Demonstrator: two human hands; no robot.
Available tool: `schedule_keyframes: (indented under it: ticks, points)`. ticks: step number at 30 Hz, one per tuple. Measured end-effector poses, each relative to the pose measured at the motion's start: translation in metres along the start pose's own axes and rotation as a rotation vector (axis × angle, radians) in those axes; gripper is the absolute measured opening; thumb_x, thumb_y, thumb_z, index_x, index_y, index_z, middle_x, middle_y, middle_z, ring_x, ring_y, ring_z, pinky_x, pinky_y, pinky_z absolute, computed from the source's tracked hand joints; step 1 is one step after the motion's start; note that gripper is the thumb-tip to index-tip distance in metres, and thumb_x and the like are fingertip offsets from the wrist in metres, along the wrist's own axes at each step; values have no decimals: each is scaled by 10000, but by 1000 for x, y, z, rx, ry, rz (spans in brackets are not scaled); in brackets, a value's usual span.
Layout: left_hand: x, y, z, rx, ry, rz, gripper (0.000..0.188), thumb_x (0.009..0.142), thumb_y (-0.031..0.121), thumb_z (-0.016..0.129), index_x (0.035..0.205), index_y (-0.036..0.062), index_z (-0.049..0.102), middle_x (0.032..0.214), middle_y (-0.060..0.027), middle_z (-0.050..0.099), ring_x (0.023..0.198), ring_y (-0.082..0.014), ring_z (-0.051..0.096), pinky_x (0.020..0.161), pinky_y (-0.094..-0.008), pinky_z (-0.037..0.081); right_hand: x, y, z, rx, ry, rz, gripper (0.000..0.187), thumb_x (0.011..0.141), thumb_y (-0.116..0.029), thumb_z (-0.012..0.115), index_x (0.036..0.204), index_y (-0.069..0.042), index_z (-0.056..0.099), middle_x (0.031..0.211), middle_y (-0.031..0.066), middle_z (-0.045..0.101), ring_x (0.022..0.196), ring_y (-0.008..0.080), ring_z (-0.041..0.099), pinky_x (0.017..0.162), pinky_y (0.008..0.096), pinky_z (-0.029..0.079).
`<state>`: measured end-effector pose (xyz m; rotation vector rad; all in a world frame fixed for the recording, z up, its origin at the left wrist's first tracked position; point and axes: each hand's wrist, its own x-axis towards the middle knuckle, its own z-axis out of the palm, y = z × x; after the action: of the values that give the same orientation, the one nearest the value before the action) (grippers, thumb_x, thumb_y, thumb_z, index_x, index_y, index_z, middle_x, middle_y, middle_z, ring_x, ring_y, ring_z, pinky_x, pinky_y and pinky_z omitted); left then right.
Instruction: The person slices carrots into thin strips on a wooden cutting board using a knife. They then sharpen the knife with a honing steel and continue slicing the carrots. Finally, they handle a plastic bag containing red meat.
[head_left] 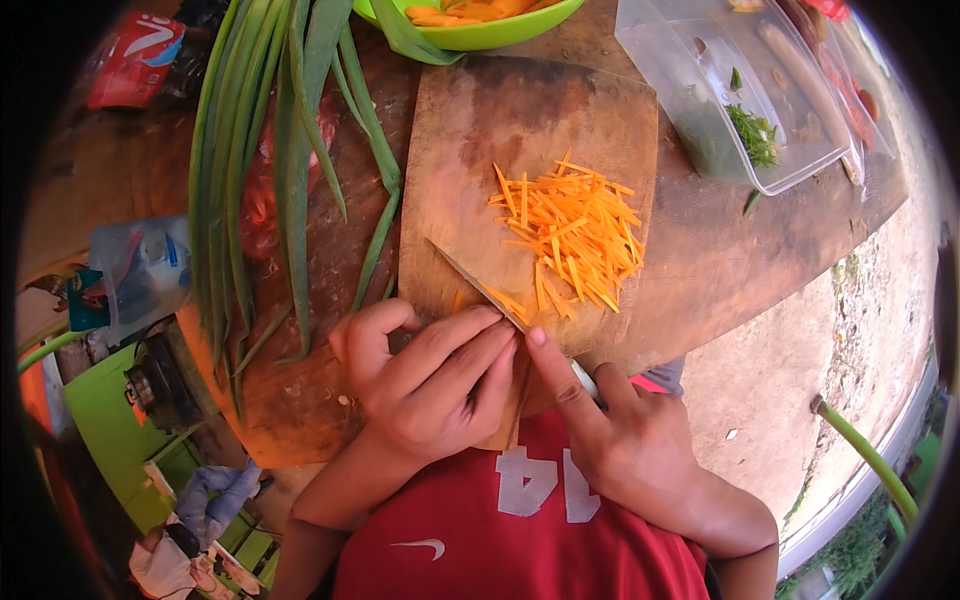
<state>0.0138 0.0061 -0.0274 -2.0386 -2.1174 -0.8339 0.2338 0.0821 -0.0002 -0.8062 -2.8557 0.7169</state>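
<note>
My right hand [630,430] grips a knife [472,281] by its light-coloured handle, the forefinger stretched along the top of the blade. The blade slants to the upper left over the wooden cutting board [530,110]. My left hand [435,375] is bent and closed, its fingertips pressed down against the near side of the blade. A bit of carrot [457,300] shows beside those fingers; the rest under them is hidden. Just beyond the blade lie a few cut strips. A loose heap of thin carrot strips [580,240] covers the right part of the board.
Long spring onions [230,150] lie left of the board. A green bowl [480,38] with carrot pieces stands behind it. At the back right is a clear plastic box [720,140] with chopped greens. A red packet [138,60] lies far left; a seated person [180,540] shows lower left.
</note>
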Motion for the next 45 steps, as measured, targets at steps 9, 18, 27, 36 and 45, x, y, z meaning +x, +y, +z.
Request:
schedule_keyframes:
  ticks: [9, 18, 27, 36, 45]
  points:
    - [-1, 1, 2, 65, 60, 20, 198, 793, 211, 892, 989, 243, 893, 1109, 132, 803, 981, -221, 562, 935, -369, 387, 13, 4, 5, 193, 94, 82, 833, 894, -21, 726, 1696, -151, 538, 738, 62, 534, 528, 246, 580, 489, 415, 503]
    - [-1, 1, 8, 19, 76, -5, 225, 792, 214, 907, 1017, 224, 892, 1085, 135, 809, 990, -207, 560, 942, -362, 377, -2, -2, -7, 84, 45, 120, 815, 893, -13, 738, 1674, -171, 569, 706, 34, 516, 529, 236, 571, 483, 414, 502]
    - [-2, 3, 6, 11, 44, -30, 221, 797, 223, 910, 1017, 219, 891, 1089, 136, 812, 1000, -209, 561, 947, -362, 375, -12, -6, -12, 11, -14, 74, 839, 846, -46, 740, 1664, -152, 585, 862, 31, 590, 552, 162, 564, 490, 340, 493]
    - [0, 5, 7, -10, 26, -10, 211, 810, 246, 923, 1019, 235, 897, 1096, 159, 816, 998, -196, 553, 944, -360, 381, -17, 0, -13, 54, -13, 95, 864, 831, -61, 736, 1674, -163, 577, 858, 39, 584, 562, 164, 559, 502, 343, 491]
    - [2, 7, 5, 25, 10, -7, 201, 807, 246, 916, 1007, 232, 895, 1101, 164, 809, 996, -189, 554, 947, -365, 376, -19, 2, -15, -1, -19, 51, 839, 851, -70, 718, 1672, -177, 584, 824, 15, 533, 553, 145, 534, 482, 331, 474]
